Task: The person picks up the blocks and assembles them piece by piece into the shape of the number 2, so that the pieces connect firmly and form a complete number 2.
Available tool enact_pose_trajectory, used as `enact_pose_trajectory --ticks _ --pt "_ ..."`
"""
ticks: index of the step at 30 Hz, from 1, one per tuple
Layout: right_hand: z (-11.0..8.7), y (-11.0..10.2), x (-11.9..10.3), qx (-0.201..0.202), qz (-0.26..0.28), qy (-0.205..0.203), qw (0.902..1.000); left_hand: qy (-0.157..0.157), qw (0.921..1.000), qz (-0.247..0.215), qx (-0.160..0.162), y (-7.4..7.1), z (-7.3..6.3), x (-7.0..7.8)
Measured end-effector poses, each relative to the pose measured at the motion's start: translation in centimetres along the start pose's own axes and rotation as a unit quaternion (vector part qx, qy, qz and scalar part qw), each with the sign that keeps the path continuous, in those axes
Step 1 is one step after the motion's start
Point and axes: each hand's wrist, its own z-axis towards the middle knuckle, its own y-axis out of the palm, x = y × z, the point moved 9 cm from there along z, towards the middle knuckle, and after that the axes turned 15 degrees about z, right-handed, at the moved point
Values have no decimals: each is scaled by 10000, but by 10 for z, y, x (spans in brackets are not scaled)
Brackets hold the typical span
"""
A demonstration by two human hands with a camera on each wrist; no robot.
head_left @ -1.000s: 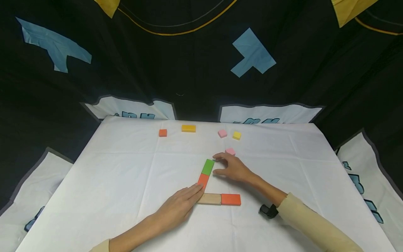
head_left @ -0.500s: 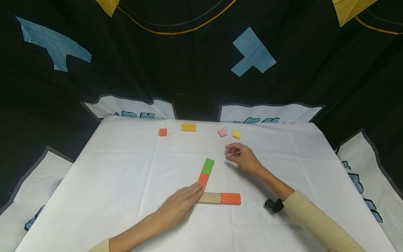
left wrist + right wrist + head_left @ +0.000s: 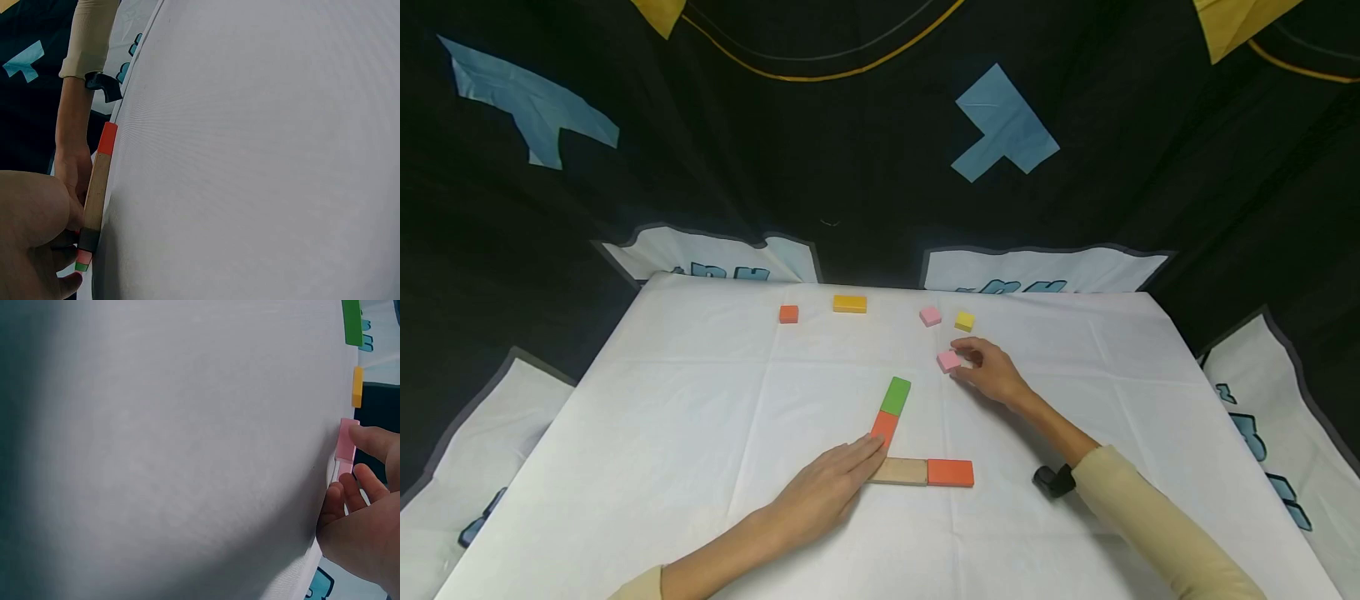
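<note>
My left hand (image 3: 833,479) lies with straight fingers over the corner where two rows of flat blocks meet. Leading away from it are a red-orange block (image 3: 883,427) and a green block (image 3: 896,396). A plain wooden block (image 3: 901,472) and another red-orange block (image 3: 950,473) run to the right. A dark block (image 3: 89,239) shows beyond the wooden one in the left wrist view; the hand hides it from the head view. My right hand (image 3: 992,372) reaches around a small pink block (image 3: 948,361), thumb right at its near corner, index finger beyond its far side.
Along the back of the white table (image 3: 647,433) sit a small orange block (image 3: 788,314), a longer yellow block (image 3: 850,304), another pink block (image 3: 930,316) and a small yellow block (image 3: 964,321). Black cloth with blue shapes hangs behind.
My right hand has moved from beside the green block, away and to the right, to the nearer pink block. The left hand and the rows of blocks stay put.
</note>
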Motion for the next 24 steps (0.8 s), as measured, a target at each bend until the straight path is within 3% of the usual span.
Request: enact_pose_trajectory --ticks 11,24 --pt "5 3 0 -204 -52 125 9997 -1 10000 23 -20 0 0 0" --pt "9 7 -1 -221 -177 -9 9996 1 9999 80 115 -2 0 1"
